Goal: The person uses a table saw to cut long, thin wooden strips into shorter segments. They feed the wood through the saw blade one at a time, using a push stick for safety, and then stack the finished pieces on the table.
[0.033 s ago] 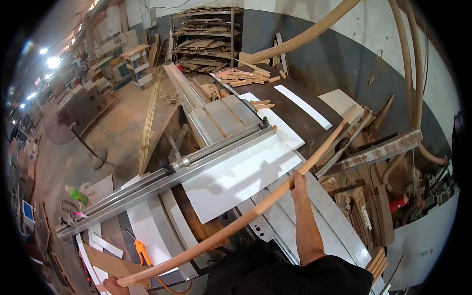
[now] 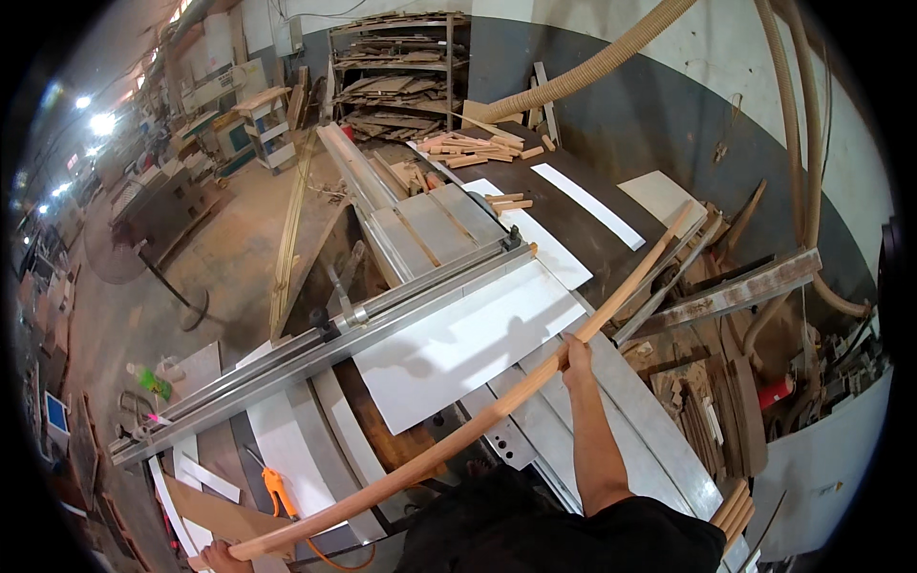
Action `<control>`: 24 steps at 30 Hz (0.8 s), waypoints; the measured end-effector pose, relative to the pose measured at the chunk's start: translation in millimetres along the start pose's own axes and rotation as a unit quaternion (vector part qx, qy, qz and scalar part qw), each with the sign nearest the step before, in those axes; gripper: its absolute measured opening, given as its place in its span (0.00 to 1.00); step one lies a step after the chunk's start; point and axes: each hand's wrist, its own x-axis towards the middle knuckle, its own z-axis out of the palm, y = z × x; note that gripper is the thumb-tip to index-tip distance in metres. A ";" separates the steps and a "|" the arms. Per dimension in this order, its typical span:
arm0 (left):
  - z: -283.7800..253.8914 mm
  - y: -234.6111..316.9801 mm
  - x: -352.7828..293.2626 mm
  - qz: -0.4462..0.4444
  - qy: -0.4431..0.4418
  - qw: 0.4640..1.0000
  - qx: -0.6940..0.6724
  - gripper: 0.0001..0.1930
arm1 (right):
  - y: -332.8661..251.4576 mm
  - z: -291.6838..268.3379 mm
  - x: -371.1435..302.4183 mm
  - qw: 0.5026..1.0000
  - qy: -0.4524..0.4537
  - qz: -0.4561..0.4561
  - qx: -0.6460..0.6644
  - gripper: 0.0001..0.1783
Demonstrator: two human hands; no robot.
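A long wooden strip (image 2: 497,411) runs slantwise from the lower left to the upper right, held in both hands above the saw table (image 2: 611,430). My left hand (image 2: 225,556) is closed round its near left end. Farther along, past its middle, my right hand (image 2: 577,355) grips the strip, the thumb over its edge. Beneath and beyond it lies a white panel (image 2: 458,344) against the long metal fence (image 2: 325,368). An orange air blow gun (image 2: 277,491) lies close to the strip, not far from my left hand.
Several short wooden pieces (image 2: 478,148) are piled on the dark table at the back, near a narrow white strip (image 2: 589,207). A rusty metal beam (image 2: 731,296) and stacked offcuts (image 2: 693,415) stand to the right. A ribbed hose (image 2: 592,62) hangs overhead.
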 end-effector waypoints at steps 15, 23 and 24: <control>96.8 300.7 8.3 0.145 -0.154 0.958 -0.191 0.07 | 178.7 -13.4 -147.2 0.980 -0.146 0.004 -0.134 0.22; 73.5 310.3 31.9 0.201 -0.401 0.878 -0.167 0.19 | 135.0 -19.4 -180.7 0.979 -0.115 0.114 -0.121 0.13; 69.4 295.3 30.4 0.190 -0.406 0.878 -0.167 0.23 | 129.6 -25.6 -182.2 0.978 -0.112 0.125 -0.127 0.12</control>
